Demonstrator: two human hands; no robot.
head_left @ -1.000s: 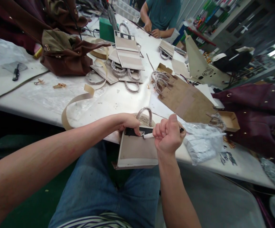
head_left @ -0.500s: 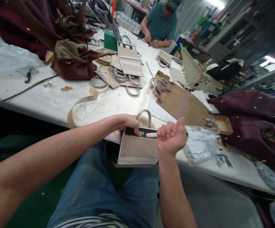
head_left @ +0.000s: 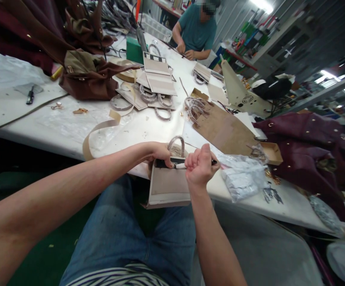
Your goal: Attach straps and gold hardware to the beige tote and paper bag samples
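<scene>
A beige bag piece [head_left: 169,183] with a black strip along its top hangs over the table's front edge, above my lap. My left hand [head_left: 161,153] clasps its top edge, the thumb lying on the black strip. Fingers curled in a fist, my right hand [head_left: 200,166] grips a slim tool [head_left: 180,166]. The tool's pale front reaches the black strip beside my left thumb, and a dark end shows past the fist; its exact kind is unclear. A plastic-wrapped loop handle [head_left: 177,140] rises behind the piece.
More beige pieces [head_left: 160,81] with wrapped handles lie further back. Brown paper [head_left: 224,129] and a clear plastic bag [head_left: 244,176] are to the right. Brown bags [head_left: 89,75] stand at left, burgundy bags [head_left: 306,147] at right. Across the table a person [head_left: 194,31] works.
My right fist has moved left with the tool, closer to my left thumb. My left hand keeps its hold on the bag piece. The whole view has shifted slightly.
</scene>
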